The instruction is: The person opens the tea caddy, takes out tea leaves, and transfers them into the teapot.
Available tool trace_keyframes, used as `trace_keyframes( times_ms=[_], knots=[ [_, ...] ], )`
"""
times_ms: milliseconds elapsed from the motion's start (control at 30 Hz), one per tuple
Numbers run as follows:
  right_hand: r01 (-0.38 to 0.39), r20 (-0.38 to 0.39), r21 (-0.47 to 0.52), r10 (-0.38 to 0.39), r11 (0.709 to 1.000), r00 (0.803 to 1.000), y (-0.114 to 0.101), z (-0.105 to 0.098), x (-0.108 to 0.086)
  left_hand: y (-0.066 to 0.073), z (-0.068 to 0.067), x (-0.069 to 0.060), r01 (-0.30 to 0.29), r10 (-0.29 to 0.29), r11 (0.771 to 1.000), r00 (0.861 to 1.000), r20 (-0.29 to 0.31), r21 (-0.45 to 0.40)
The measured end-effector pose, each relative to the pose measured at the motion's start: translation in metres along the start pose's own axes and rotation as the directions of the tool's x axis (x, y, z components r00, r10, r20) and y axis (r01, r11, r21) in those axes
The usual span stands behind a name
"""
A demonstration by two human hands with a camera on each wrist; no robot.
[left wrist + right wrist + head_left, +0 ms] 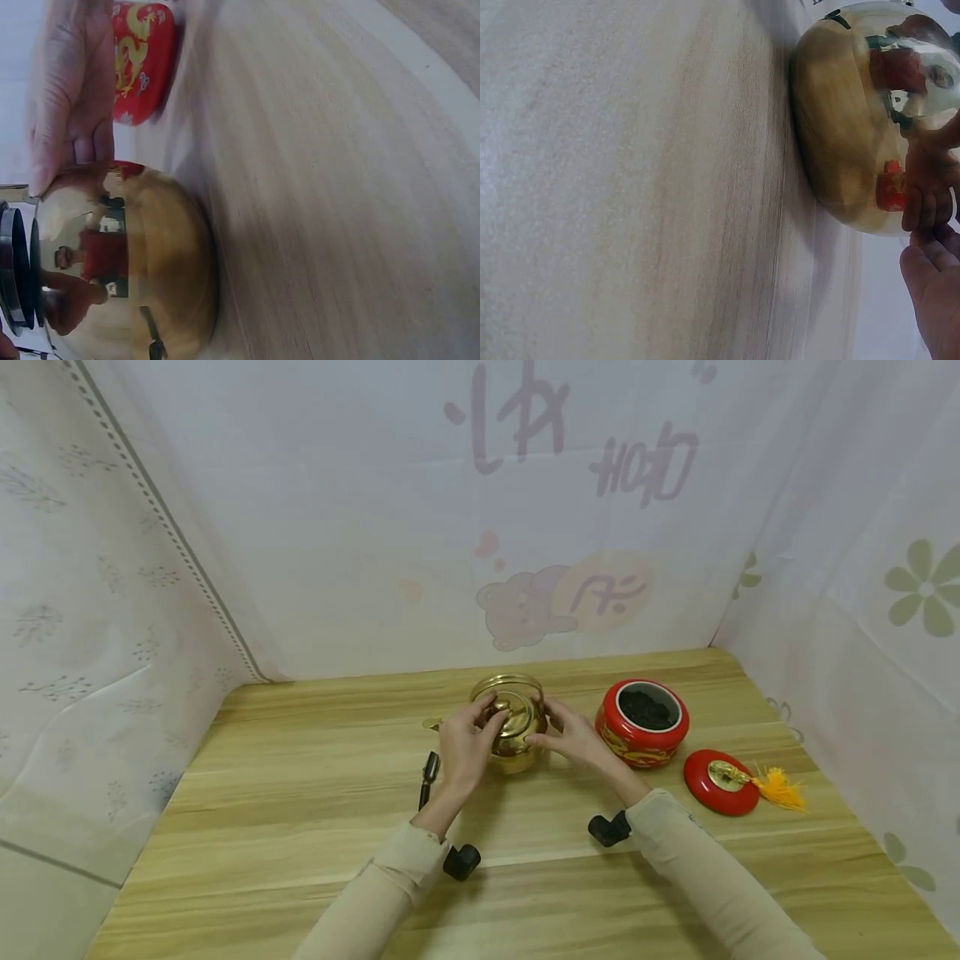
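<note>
A shiny brass teapot (516, 747) with a raised arched handle (510, 679) stands upright on the table. My left hand (467, 743) pinches the knob of its lid (517, 713) from above, inside the handle. In the left wrist view the lid (16, 266) shows a thin gap from the teapot body (161, 247). My right hand (573, 739) holds the teapot's right side, thumb in front and fingers toward the back. In the right wrist view its fingers (930, 262) touch the polished wall.
Right of the teapot stands an open red jar (637, 743) holding dark contents. Its red lid (720, 782), with a yellow tassel (780, 789), lies beside it. A dark slim scoop-like tool (429, 777) lies left of my left hand. Printed curtains (360, 568) enclose the wooden table (300, 810).
</note>
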State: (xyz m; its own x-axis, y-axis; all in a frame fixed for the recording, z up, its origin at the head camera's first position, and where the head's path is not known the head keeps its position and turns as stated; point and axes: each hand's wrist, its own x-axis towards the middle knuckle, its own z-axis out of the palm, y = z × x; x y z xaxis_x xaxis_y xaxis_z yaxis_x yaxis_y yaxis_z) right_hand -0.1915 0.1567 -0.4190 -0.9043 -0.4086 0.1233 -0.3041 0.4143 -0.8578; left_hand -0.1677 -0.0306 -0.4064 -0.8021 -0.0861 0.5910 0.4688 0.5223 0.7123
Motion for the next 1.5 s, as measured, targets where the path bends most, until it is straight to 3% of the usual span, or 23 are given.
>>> trace_keyframes(
  times_ms=[167, 400, 1500],
  knots=[
    [0.007, -0.011, -0.011, -0.007, 1.000, 1.000, 0.022, 0.003, 0.005, -0.002, 0.005, 0.001, 0.013, -0.013, 0.998, 1.000, 0.006, 0.064],
    [-0.010, 0.013, 0.017, 0.010, 1.000, 1.000, -0.017, -0.003, -0.006, -0.002, 0.009, 0.001, 0.005, -0.005, 0.993, 1.000, -0.003, 0.115],
    [-0.013, 0.014, 0.011, 0.013, 1.000, 1.000, -0.020, -0.004, -0.006, -0.009, 0.020, -0.001, 0.004, 0.000, 0.991, 0.999, -0.034, 0.134]
  ],
)
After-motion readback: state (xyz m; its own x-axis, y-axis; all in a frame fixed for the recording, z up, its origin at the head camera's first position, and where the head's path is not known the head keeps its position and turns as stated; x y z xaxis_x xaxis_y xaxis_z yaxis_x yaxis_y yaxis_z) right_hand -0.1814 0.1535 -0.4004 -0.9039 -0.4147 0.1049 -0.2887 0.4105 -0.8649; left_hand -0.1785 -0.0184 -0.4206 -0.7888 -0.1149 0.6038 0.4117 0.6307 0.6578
